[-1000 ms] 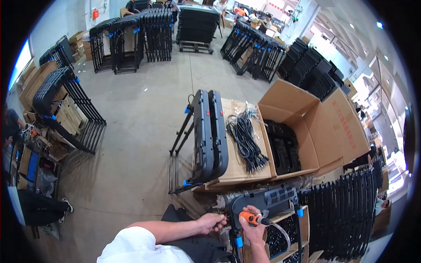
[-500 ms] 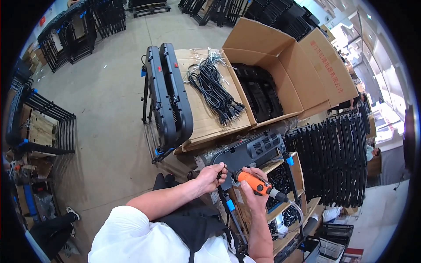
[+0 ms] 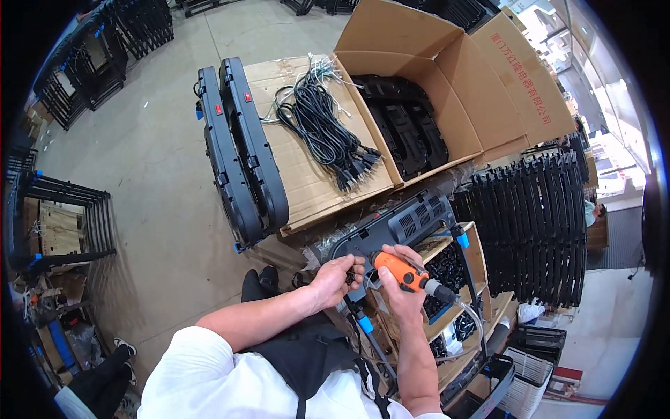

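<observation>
My right hand (image 3: 403,283) grips an orange air screwdriver (image 3: 399,271), with a clear hose (image 3: 472,312) running from its back end. The tool's nose is over the near left part of a dark grey plastic housing (image 3: 370,241) with vent slots. Whether its bit touches the housing cannot be made out. Close beside the nose, my left hand (image 3: 335,281) is curled, its fingers closed around small dark pieces (image 3: 350,277) that look like screws. The housing rests on a black frame with blue clips (image 3: 365,323).
Beyond the housing lie a bundle of black power cords (image 3: 321,129) on cardboard and an open carton (image 3: 457,91) of black plastic parts. Two dark housings (image 3: 241,153) stand at left. Wooden bins (image 3: 478,269) of small black parts are at right, near stacked black frames (image 3: 527,230).
The view has shifted, so the carton and cords sit farther left and higher. The screwdriver's nose has moved slightly away from me over the housing; both hands keep their grips.
</observation>
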The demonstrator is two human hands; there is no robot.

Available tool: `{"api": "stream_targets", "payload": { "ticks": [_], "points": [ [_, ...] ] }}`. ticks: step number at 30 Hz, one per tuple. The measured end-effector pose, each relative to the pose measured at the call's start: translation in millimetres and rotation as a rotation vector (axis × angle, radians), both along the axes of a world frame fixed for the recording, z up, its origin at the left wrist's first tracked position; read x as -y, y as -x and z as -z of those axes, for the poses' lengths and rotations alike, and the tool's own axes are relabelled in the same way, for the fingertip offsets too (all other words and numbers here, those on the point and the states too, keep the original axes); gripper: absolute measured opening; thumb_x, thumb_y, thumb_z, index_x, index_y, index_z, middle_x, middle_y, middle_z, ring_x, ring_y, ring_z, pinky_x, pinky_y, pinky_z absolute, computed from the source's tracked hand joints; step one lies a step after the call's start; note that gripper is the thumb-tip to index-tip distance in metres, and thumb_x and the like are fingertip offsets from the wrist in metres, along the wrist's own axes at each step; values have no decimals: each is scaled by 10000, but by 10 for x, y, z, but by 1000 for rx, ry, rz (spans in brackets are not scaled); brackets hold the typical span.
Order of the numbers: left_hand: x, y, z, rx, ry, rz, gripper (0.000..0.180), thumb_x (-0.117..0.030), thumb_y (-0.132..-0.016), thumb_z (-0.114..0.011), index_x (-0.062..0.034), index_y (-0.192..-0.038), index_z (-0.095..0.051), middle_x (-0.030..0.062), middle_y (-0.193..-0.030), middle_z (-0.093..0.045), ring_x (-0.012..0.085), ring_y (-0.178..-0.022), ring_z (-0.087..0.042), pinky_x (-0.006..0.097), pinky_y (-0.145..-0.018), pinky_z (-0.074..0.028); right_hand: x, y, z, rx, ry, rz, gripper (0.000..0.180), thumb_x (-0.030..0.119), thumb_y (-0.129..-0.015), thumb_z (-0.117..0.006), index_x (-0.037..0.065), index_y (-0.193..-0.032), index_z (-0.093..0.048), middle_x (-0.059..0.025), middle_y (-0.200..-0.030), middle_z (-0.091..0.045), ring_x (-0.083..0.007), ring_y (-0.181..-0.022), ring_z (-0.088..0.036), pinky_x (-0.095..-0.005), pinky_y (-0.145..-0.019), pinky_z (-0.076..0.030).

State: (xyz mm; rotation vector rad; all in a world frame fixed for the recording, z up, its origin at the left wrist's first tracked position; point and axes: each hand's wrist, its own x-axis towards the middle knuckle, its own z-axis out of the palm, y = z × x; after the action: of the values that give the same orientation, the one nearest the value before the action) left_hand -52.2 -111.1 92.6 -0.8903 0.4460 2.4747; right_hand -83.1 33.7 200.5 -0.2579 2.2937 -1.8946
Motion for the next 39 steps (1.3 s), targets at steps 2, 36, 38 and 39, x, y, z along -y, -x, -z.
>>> {"api": "stream_targets", "payload": {
  "ticks": [2,36,38,39],
  "points": [
    [37,-67,5,-115,59,139,220,-240,-1098,-515,-48,-1165,-600,39,-921,-645,159,-771,-590,302,-666,-488,53,98,35,6,4,1,517,-34,-886,-720,-1,-1359,-513,-195,-1314,-643,-230,-1187,-633,-398,-1072,-497],
    [546,9,250,-101,105,313,290,-362,-1050,-630,-76,-999,-649,-19,-784,-614,91,-644,-570,244,-535,-465,442,346,329,-7,-192,6,351,8,-872,-757,-4,-1206,-648,-104,-1174,-700,-163,-1040,-669,-307,-939,-537],
    [496,41,253,-92,99,308,296,-369,-1050,-627,-78,-1003,-650,-18,-784,-612,96,-644,-569,250,-538,-466,402,373,355,-53,-218,-44,420,5,-874,-744,-8,-1269,-603,-151,-1242,-689,-189,-1100,-666,-331,-979,-538],
    [458,62,253,-75,92,290,301,-376,-1051,-623,-80,-1006,-651,-17,-784,-610,101,-645,-568,256,-540,-467,358,341,334,-59,-218,-29,420,5,-874,-744,-8,-1269,-603,-151,-1242,-689,-189,-1100,-666,-331,-979,-538]
  ]
}}
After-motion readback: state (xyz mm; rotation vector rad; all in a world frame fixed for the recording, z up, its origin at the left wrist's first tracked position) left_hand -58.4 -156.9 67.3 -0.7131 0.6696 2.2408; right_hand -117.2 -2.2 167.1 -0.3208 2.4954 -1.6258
